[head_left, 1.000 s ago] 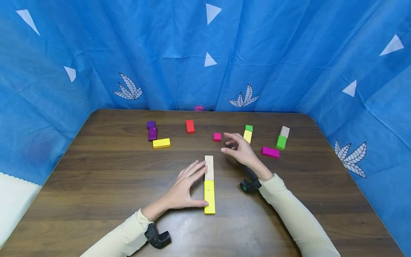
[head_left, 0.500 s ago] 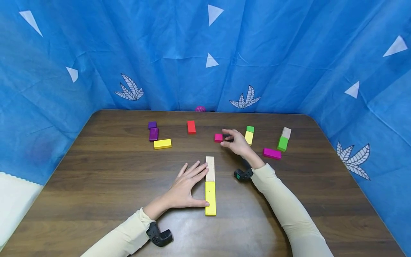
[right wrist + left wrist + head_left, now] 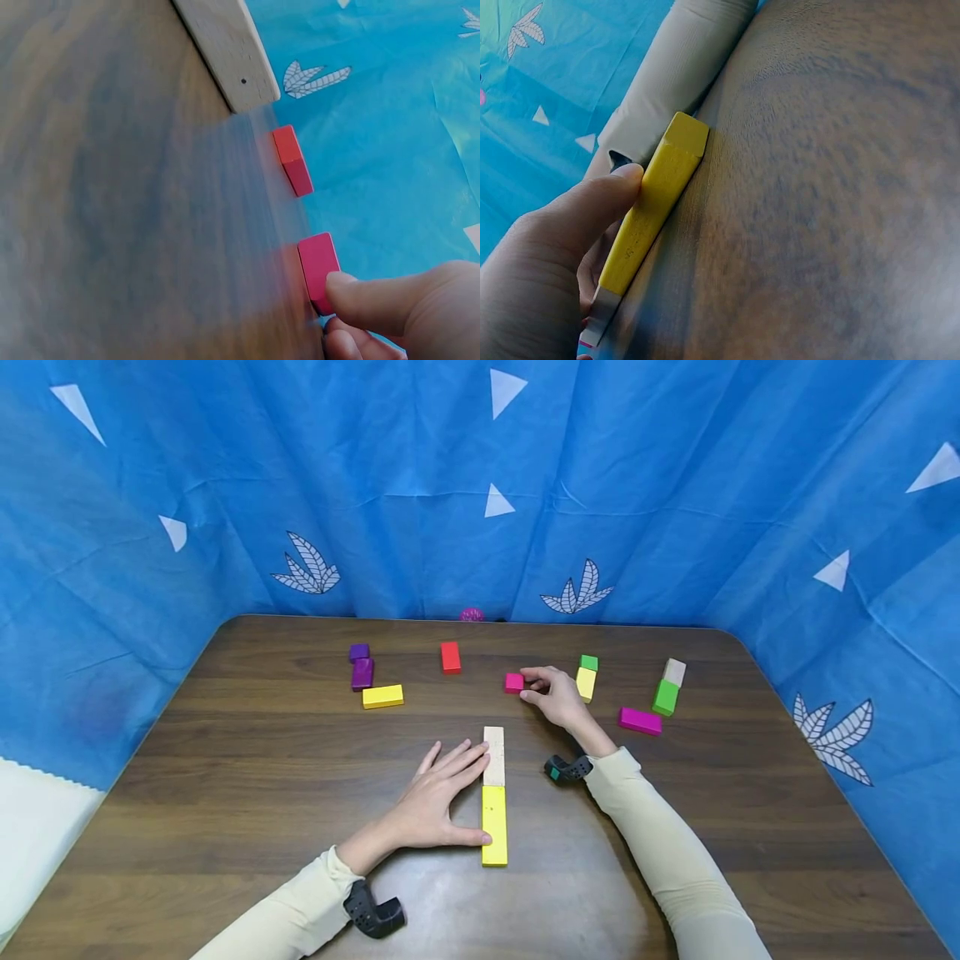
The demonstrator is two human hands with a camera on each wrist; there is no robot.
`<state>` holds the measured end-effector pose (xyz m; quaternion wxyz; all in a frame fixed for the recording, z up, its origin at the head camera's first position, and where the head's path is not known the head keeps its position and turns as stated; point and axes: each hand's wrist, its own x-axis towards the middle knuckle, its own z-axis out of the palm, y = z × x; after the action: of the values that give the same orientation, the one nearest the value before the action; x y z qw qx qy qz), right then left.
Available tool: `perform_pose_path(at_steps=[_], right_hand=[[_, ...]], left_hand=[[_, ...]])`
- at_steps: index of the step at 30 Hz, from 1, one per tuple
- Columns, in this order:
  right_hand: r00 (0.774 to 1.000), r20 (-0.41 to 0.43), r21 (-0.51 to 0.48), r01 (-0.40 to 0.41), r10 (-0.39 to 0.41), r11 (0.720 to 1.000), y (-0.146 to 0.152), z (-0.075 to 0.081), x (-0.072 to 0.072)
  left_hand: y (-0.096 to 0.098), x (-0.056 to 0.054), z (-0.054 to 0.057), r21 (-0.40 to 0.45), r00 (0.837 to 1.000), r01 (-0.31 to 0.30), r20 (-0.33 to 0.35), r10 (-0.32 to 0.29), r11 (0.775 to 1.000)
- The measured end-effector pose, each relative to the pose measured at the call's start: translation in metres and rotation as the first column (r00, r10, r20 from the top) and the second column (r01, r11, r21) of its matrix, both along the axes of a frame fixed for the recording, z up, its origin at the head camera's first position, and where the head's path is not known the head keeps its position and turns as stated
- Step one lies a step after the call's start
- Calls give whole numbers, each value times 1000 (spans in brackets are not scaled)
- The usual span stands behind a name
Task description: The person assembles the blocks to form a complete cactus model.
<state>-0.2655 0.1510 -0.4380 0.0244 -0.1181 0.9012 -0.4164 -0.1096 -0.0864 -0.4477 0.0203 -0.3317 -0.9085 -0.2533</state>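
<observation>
My left hand lies with fingers spread beside a row of two blocks. Its thumb touches the long yellow block, and its fingertips rest at the edge of the pale wooden block lined up end to end beyond it. Farther back, my right hand has its thumb and fingers curled at the right end of a small pink block. In the right wrist view the thumb presses the near end of that pink block; the other fingers are partly hidden behind it.
Left of centre lie two purple blocks and a yellow block. A red block sits at the back. On the right are a light yellow block touching a small green one, a magenta block, and a green block against a whitish one.
My right hand has moved left to the pink block, and its thumb and fingers have closed in on the block's end. The left hand stays in place beside the row.
</observation>
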Motion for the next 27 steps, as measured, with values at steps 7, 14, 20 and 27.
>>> perform_pose_path(at_steps=[7,14,20,27], right_hand=[[999,-49,-1,13,-13,1000,-2,-1,1],[999,-35,-6,18,-18,1000,-3,-1,1],[999,-35,-8,17,-17,1000,-3,-1,2],[999,-50,-7,-2,1,1000,0,1,7]], left_hand=[[-1,0,1,6,1000,-3,6,3,1000],[-1,0,2,0,1000,-4,-4,4,1000],[-2,0,2,-2,1000,-6,5,6,1000],[0,1,2,-10,1000,-3,23,3,1000]])
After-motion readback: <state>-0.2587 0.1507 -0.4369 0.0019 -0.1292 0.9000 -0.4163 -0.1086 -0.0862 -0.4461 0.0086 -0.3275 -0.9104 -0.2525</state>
